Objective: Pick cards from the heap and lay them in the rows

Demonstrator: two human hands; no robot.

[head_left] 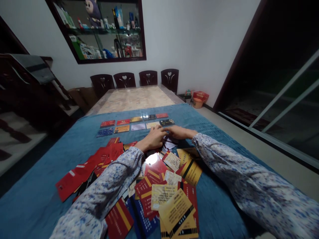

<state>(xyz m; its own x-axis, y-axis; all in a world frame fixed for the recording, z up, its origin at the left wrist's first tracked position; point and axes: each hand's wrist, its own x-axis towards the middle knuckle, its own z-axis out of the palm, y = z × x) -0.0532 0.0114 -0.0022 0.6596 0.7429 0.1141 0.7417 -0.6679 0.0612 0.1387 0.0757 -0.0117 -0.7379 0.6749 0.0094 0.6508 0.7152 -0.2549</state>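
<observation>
My left hand [155, 137] and my right hand [178, 132] meet above the far edge of a loose pile of cards. Their fingers are bent and close together; whatever lies between the fingertips is hidden. Right below them are white cards [170, 143]. Nearer to me the pile spreads out, with red cards [147, 192], a blue card [142, 217], yellow cards [176, 212] and a gold card [190, 169]. More red cards [79, 176] lie left of my left forearm. Just beyond my hands, a black card [167, 122] and a cream card [152, 125] end the nearer of two neat rows.
Those rows also hold a blue card [104, 132], an orange card [122, 128] and several others. A blue cloth [214, 142] covers the near part of the table [134, 96]. Dark chairs [124, 80] stand at its far end. On the right is a glass door [271, 109].
</observation>
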